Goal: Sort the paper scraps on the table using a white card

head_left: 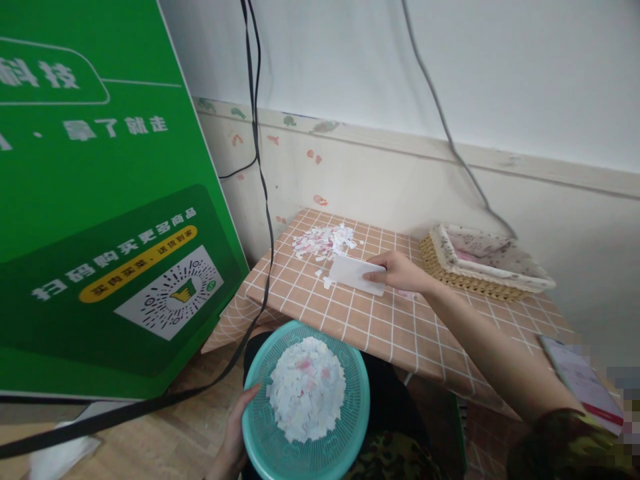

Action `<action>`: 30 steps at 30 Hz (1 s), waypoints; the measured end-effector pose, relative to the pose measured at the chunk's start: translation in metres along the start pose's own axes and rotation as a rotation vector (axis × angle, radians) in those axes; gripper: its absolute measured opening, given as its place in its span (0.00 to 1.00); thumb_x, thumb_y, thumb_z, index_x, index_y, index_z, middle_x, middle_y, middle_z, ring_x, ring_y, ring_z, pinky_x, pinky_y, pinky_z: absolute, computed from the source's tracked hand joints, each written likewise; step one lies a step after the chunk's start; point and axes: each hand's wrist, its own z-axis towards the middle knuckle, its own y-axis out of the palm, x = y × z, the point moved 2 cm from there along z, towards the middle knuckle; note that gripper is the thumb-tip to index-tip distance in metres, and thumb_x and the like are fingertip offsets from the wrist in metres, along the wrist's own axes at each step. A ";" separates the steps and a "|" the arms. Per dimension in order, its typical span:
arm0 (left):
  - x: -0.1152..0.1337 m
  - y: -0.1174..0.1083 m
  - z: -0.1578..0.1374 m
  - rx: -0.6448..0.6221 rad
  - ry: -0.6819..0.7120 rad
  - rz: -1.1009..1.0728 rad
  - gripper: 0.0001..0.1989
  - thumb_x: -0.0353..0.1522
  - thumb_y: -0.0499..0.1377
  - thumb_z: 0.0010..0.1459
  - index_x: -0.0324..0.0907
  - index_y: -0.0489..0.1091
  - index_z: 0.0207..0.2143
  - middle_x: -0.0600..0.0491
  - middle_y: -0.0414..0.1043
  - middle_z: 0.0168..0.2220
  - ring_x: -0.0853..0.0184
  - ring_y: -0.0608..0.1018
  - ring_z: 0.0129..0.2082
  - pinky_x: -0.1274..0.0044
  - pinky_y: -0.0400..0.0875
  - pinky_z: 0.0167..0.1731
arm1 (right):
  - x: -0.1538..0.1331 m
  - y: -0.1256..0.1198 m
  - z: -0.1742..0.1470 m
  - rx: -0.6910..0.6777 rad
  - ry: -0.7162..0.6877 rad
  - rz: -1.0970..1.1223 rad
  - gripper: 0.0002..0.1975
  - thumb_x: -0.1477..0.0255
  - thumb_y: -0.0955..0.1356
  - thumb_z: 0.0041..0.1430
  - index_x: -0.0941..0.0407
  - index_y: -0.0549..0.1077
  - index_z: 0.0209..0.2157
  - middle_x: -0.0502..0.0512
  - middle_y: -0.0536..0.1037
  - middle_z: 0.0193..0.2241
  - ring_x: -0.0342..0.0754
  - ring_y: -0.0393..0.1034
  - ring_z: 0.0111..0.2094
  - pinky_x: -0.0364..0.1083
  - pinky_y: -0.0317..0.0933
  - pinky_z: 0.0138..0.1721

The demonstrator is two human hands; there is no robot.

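Note:
My left hand (236,427) grips the left rim of a round teal plastic basket (356,400), which is held over my lap below the table's front edge. A heap of small white paper scraps (307,390), some tinged pink, fills its middle. On the table, my right hand (395,270) is closed on the right end of a flat white card (353,272). The card's far edge meets a loose pile of white and pink paper scraps (323,241). A few stray bits lie to the left of the card.
A brown checked cloth covers the table (395,327). A cloth-lined wicker basket (480,267) stands by the wall at right, near a clipboard-like sheet (580,383). A large green panel (100,167) rises at left, and a black strap (265,200) hangs across the view.

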 end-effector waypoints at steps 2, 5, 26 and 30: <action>0.004 0.009 -0.009 0.011 -0.004 0.011 0.09 0.30 0.62 0.44 0.36 0.77 0.30 0.47 0.81 0.27 0.51 0.81 0.34 0.62 0.74 0.38 | -0.002 0.006 -0.007 -0.025 -0.008 -0.045 0.12 0.66 0.65 0.55 0.59 0.76 0.31 0.51 0.75 0.26 0.43 0.66 0.27 0.41 0.57 0.27; 0.008 0.017 -0.019 0.055 0.002 0.022 0.09 0.30 0.62 0.43 0.37 0.77 0.29 0.47 0.80 0.26 0.50 0.81 0.33 0.61 0.74 0.37 | -0.006 0.011 -0.013 0.057 0.015 -0.132 0.12 0.65 0.64 0.57 0.58 0.77 0.33 0.51 0.75 0.26 0.44 0.67 0.27 0.42 0.57 0.28; 0.014 0.017 -0.013 -0.066 -0.003 -0.034 0.07 0.30 0.62 0.47 0.36 0.76 0.30 0.48 0.81 0.27 0.56 0.81 0.31 0.66 0.74 0.37 | -0.024 0.041 -0.036 0.192 -0.031 -0.269 0.13 0.72 0.61 0.59 0.55 0.76 0.39 0.53 0.78 0.26 0.43 0.67 0.23 0.42 0.55 0.26; 0.021 0.026 -0.016 -0.105 -0.002 -0.038 0.07 0.30 0.62 0.48 0.36 0.76 0.30 0.48 0.80 0.27 0.58 0.80 0.28 0.67 0.75 0.35 | -0.028 0.050 -0.035 0.183 -0.061 -0.304 0.16 0.72 0.61 0.59 0.54 0.75 0.45 0.56 0.80 0.31 0.46 0.71 0.27 0.43 0.58 0.30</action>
